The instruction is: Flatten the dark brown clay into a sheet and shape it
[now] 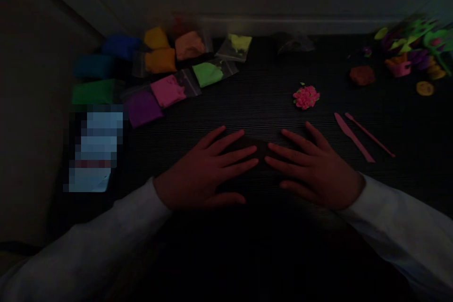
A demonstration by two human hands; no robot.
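My left hand (208,167) is spread palm down over the dark table (226,113), its fingers apart and pointing right. Facing it, my right hand (309,167) is spread the same way, fingers pointing left. Their fingertips come close together in the middle, and neither hand holds anything. Beyond my right hand sits a small cluster of pink clay flowers (306,97) with green bits at its edge. To the right of that hand lie a pink plastic clay knife (353,137) and a thin pink modelling stick (370,135).
Several bags of coloured clay stand at the back left, among them a purple one (144,108) and a pink one (168,90). A lit phone (97,151) lies left. A brown clay lump (362,75) and colourful clay figures (399,67) are at the back right.
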